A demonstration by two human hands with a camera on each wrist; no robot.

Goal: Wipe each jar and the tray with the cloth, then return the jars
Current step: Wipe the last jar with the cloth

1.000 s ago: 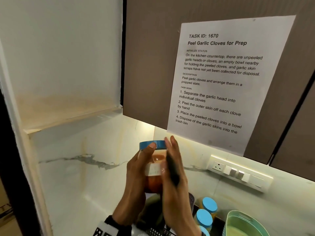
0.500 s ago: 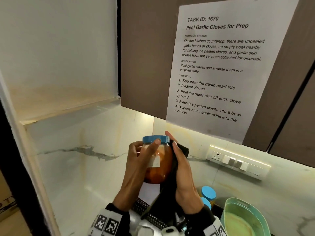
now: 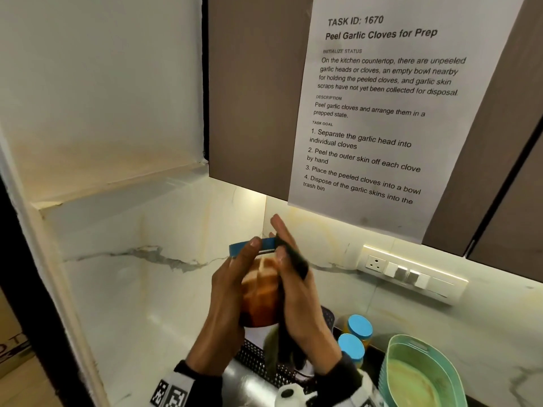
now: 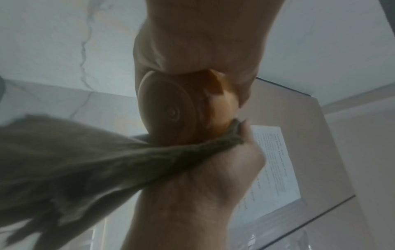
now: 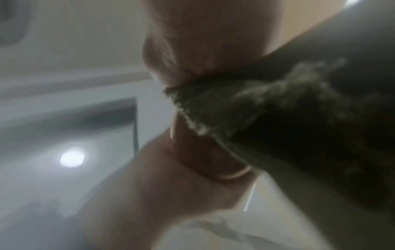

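Observation:
My left hand point(image 3: 232, 292) grips a clear jar point(image 3: 261, 292) with orange contents and a blue lid, held upright in front of the wall. On the jar's right side my right hand point(image 3: 296, 292) presses a dark cloth point(image 3: 293, 261), fingers pointing up past the lid. A strip of the cloth is caught between those fingers and its tail point(image 3: 280, 348) hangs below. In the left wrist view the jar's base point(image 4: 166, 110) faces the camera with the cloth point(image 4: 85, 160) pinned under the right thumb. The right wrist view is blurred: cloth point(image 5: 288, 118) over the jar point(image 5: 203, 152).
Below the hands lies a black perforated tray point(image 3: 254, 356) on the marble counter. Two more blue-lidded jars point(image 3: 360, 326) point(image 3: 351, 346) stand to its right, beside a green basket point(image 3: 423, 374). A switch panel point(image 3: 411, 274) and a taped paper sheet point(image 3: 382, 113) are on the wall and cabinet.
My right hand went from wrapping the cloth round the jar's side to sliding up it with straight fingers. The left hand kept hold of the jar.

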